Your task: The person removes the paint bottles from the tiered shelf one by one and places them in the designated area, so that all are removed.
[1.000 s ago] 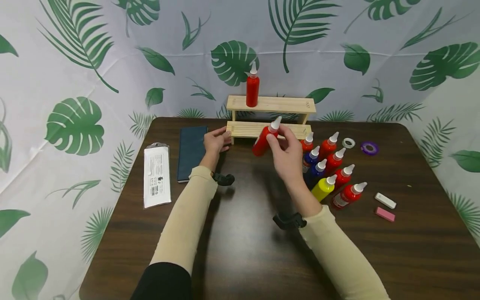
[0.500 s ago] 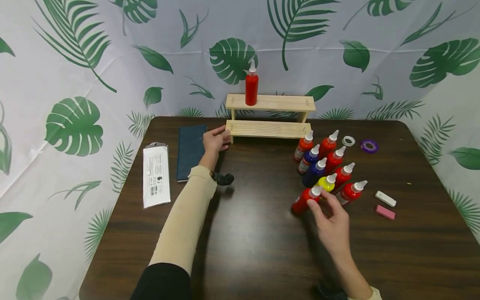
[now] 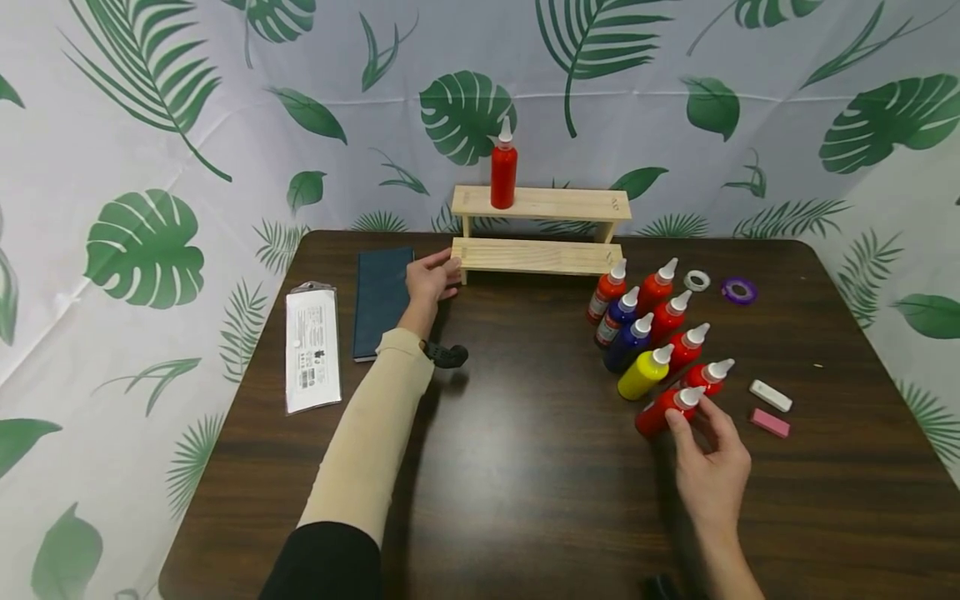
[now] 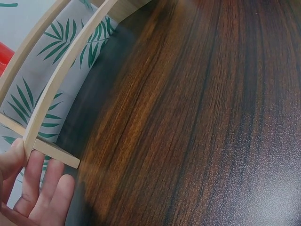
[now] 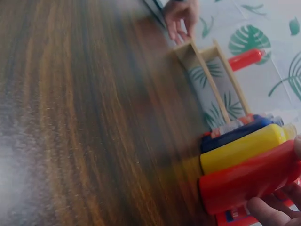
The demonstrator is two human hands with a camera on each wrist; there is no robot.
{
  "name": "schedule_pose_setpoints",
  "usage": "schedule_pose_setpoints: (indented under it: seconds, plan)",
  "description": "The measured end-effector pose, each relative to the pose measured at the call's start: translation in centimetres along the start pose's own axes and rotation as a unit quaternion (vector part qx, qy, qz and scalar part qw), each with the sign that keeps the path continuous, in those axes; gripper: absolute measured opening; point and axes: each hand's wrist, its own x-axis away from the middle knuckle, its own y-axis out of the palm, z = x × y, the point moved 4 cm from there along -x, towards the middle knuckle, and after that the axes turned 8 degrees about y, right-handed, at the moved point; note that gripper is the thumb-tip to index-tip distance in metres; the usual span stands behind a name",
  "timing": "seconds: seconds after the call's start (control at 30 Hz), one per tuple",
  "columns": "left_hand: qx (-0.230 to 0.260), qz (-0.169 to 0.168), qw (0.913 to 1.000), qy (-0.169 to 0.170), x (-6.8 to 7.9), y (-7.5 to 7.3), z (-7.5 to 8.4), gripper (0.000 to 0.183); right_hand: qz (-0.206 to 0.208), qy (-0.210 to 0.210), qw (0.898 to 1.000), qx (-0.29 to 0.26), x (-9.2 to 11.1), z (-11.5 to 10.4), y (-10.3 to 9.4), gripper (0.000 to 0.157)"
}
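Note:
My right hand holds a red squeeze bottle with a white nozzle, thumb and fingers about its upper part. That bottle stands at the near end of a group of bottles, in front of another red bottle and by a yellow bottle. At the back, my left hand grips the left end of the lower board of a two-step wooden rack. Thumb and fingers pinch the board in the left wrist view. One red bottle stands on the upper step, left of its middle.
Dark blue bottles and several red ones fill the group. A white tape roll, purple tape roll, white block and pink block lie to the right. Left are a navy notebook and a white package.
My right hand has brought the red bottle from before the rack's lower step back toward me and right, to the near end of the group. The left hand keeps its grip.

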Motion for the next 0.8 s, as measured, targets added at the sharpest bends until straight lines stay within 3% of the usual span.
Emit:
schedule_pose_setpoints:
  seconds: [0.33, 0.67, 0.8]
  plan:
    - [-0.003, -0.002, 1.0000, 0.001, 0.0, -0.1, 0.0, 0.029, 0.004, 0.037, 0.999, 0.002, -0.3, 0.0, 0.3, 0.046]
    - [0.003, -0.008, 1.0000, 0.004, -0.1, 0.0, 0.1, 0.030, 0.016, 0.039, 0.999, -0.005, -0.2, -0.9, -0.1, 0.046]
    - [0.005, -0.008, 1.0000, 0.000, -0.2, 0.0, 0.0, 0.029, 0.041, -0.009, 0.999, -0.029, -0.2, -2.3, -0.9, 0.043]
